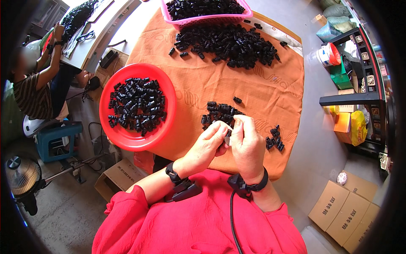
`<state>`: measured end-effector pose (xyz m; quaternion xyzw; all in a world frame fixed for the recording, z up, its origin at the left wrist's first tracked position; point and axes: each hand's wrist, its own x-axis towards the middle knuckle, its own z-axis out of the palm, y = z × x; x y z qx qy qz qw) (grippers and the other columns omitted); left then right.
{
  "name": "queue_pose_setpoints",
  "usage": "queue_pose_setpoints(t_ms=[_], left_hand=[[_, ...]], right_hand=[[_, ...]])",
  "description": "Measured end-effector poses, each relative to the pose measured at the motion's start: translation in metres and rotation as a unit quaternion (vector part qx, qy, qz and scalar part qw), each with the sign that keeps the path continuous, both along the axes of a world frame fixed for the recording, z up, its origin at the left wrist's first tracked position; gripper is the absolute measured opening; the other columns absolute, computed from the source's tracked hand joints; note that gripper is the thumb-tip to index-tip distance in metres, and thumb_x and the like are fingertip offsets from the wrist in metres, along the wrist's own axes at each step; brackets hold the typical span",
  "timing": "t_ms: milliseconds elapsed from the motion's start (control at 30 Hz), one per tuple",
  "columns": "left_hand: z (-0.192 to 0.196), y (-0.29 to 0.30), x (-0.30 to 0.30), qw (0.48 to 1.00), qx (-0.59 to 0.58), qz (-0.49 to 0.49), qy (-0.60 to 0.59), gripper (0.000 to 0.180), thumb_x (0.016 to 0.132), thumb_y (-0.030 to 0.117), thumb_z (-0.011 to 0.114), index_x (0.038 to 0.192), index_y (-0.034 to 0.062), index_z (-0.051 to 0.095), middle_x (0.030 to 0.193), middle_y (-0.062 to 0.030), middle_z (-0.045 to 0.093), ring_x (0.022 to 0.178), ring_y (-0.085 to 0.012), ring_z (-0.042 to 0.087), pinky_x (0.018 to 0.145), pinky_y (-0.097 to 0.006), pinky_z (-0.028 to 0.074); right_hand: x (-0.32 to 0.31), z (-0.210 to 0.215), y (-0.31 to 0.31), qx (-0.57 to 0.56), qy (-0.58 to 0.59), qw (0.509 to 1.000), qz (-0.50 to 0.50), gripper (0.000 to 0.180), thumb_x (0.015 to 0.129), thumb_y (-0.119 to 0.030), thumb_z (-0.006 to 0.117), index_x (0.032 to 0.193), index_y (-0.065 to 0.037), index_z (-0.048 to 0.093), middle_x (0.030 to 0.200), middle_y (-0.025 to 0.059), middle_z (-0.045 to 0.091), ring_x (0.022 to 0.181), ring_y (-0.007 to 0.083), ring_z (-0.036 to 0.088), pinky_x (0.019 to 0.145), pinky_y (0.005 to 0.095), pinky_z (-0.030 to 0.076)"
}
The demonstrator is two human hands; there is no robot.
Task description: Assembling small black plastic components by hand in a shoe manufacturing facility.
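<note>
Fingertips of my left hand (208,145) and right hand (247,144) meet, each grip pinched shut on one small black plastic piece (228,136) above the orange surface (253,91).

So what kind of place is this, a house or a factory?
Probably a small workshop for sorting or assembling parts by hand. Heaps of small black plastic pieces lie on an orange-covered table, more fill a red bowl and a pink basket, and cardboard cartons stand on the floor.
</note>
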<state>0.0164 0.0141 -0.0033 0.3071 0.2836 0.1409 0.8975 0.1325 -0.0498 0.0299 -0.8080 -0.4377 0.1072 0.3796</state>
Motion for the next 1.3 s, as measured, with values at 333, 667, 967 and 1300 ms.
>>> queue_pose_setpoints(t_ms=[333, 667, 967, 1300], left_hand=[[-0.005, -0.006, 0.000, 0.999, 0.003, 0.032, 0.005, 0.019, 0.106, 0.030, 0.046, 0.098, 0.0139, 0.052, 0.077, 0.0049, 0.044, 0.067, -0.0053, 0.037, 0.060, -0.021, 0.033], [-0.011, -0.007, -0.002, 0.999, 0.015, 0.027, 0.016, 0.019, 0.107, 0.029, 0.044, 0.097, 0.0135, 0.050, 0.078, 0.0034, 0.047, 0.065, -0.0054, 0.041, 0.058, -0.021, 0.035], [-0.005, -0.001, 0.005, 0.999, 0.025, 0.019, 0.026, 0.018, 0.106, 0.026, 0.044, 0.097, 0.0120, 0.049, 0.079, 0.0022, 0.047, 0.065, -0.0063, 0.040, 0.058, -0.022, 0.034], [0.004, 0.002, 0.007, 0.997, 0.029, 0.006, 0.071, 0.018, 0.107, 0.026, 0.043, 0.099, 0.0122, 0.052, 0.079, 0.0042, 0.047, 0.064, -0.0043, 0.038, 0.057, -0.020, 0.033]], right_hand=[[-0.003, -0.002, 0.001, -0.039, -0.024, 0.999, 0.002, 0.010, 0.095, -0.013, 0.058, 0.103, -0.008, 0.062, 0.072, 0.0171, 0.067, 0.065, 0.0351, 0.068, 0.054, 0.0435, 0.052], [-0.004, -0.007, 0.000, -0.037, 0.003, 0.999, -0.005, 0.011, 0.096, -0.014, 0.058, 0.103, -0.008, 0.062, 0.073, 0.0183, 0.067, 0.066, 0.0366, 0.067, 0.054, 0.0447, 0.052], [-0.003, -0.014, 0.002, 0.017, 0.040, 0.998, -0.044, 0.012, 0.096, -0.010, 0.057, 0.106, -0.006, 0.062, 0.080, 0.0181, 0.067, 0.067, 0.0349, 0.068, 0.054, 0.0419, 0.051], [-0.003, -0.020, 0.002, 0.037, 0.062, 0.995, -0.065, 0.012, 0.098, -0.010, 0.055, 0.106, -0.005, 0.062, 0.077, 0.0155, 0.067, 0.065, 0.0310, 0.068, 0.054, 0.0393, 0.051]])
